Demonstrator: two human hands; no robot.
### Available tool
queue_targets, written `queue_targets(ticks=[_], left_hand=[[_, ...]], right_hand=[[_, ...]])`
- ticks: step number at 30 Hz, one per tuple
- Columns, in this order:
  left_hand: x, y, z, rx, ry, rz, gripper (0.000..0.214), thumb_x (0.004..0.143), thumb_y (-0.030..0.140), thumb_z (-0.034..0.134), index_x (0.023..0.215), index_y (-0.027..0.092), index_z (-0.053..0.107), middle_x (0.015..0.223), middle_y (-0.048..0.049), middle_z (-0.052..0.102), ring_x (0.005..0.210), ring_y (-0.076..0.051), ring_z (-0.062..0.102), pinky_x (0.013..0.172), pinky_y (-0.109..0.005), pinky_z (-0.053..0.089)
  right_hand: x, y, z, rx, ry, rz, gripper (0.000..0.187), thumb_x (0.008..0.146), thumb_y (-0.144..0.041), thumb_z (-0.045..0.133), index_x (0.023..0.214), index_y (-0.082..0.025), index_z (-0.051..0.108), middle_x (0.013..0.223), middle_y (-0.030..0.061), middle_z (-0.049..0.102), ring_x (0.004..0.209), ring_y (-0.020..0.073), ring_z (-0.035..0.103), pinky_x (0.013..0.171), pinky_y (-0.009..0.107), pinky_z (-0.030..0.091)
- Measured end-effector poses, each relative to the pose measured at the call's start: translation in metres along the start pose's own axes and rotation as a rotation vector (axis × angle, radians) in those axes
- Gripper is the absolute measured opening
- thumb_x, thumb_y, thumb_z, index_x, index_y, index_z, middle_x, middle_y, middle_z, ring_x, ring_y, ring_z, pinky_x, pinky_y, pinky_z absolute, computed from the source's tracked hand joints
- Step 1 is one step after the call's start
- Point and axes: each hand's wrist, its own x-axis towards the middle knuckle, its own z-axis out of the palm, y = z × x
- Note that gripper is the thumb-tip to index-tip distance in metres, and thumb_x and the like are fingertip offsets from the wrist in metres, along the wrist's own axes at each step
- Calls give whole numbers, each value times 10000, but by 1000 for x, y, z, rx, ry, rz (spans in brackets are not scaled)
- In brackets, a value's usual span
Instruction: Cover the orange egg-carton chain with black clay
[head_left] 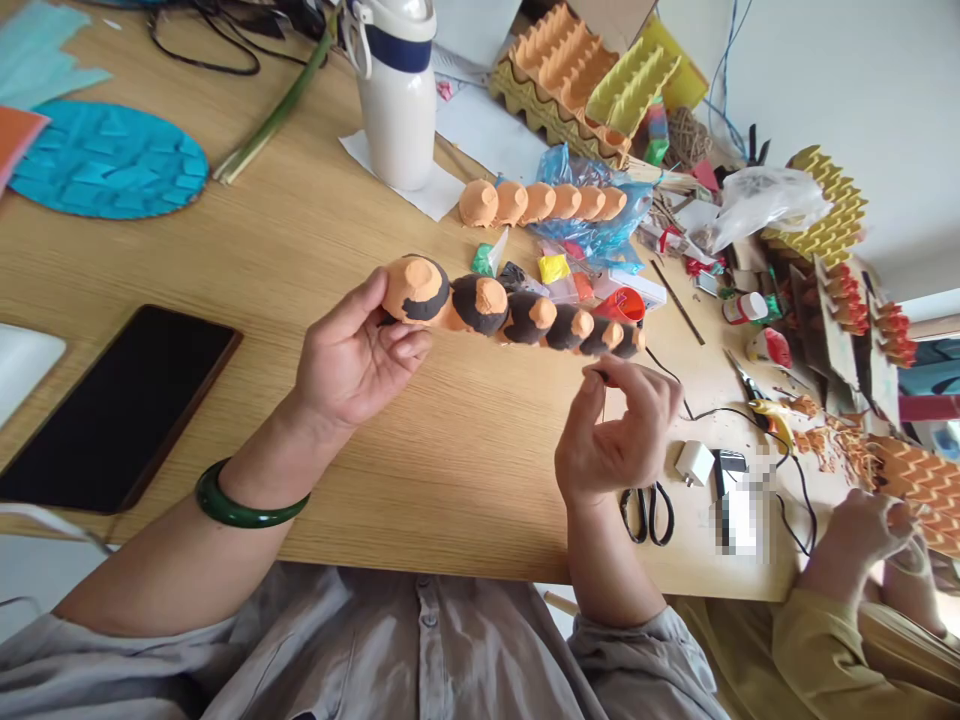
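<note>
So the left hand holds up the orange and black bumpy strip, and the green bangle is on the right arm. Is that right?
Not quite: the head view shows the green bangle on the left arm, not the right. The left hand does hold the orange and black bumpy strip.

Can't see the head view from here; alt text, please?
Left hand holds one end of an orange strip of six bumps, patched black; right hand pinches a small dark piece near the other end. Beyond lies a plain orange strip.
</note>
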Motion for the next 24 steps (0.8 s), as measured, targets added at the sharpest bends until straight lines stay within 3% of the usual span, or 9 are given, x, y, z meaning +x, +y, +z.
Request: queue_targets(ticks=[5, 10, 14, 19, 24], left_hand=[[-5, -11, 10, -133, -1, -34, 327, 1114, 192, 564, 824, 200, 717, 787, 9, 628, 590, -57, 495, 504, -192, 395], [-15, -26, 13, -112, -10, -61, 238, 998, 257, 767, 809, 201, 633, 729, 51, 559, 527, -40, 391, 459, -192, 317], [-18, -42, 11, -41, -94, -164, 308, 834, 259, 893, 791, 191, 596, 723, 63, 510, 507, -31, 329, 443, -193, 264], [-21, -56, 9, -7, -164, -226, 279, 756, 248, 924, 833, 184, 663, 771, 46, 557, 519, -26, 313, 443, -174, 265], [-27, -60, 8, 26, -236, -376, 311, 662, 212, 956, 772, 168, 668, 678, 52, 474, 545, -41, 383, 447, -159, 285]], right_hand=[[-18, 0, 13, 78, -137, 110, 209, 1052, -100, 639, 1138, -275, 712, 979, 2, 797, 898, 169, 740, 797, 363, 600], [-39, -5, 20, 314, -215, 403, 163, 1088, -182, 619, 1140, -279, 739, 1024, 18, 769, 938, 160, 736, 719, 306, 659], [-47, -9, 26, 458, -182, 573, 133, 1096, -258, 638, 1180, -305, 731, 1060, 4, 745, 897, 126, 763, 715, 253, 711], [-53, -14, 25, 431, -161, 553, 109, 1111, -322, 617, 1199, -296, 677, 1049, 20, 719, 885, 147, 793, 672, 273, 733], [-56, -16, 17, 404, -219, 376, 203, 1095, -220, 639, 1262, -319, 699, 1081, 28, 731, 905, 154, 758, 685, 292, 705]])
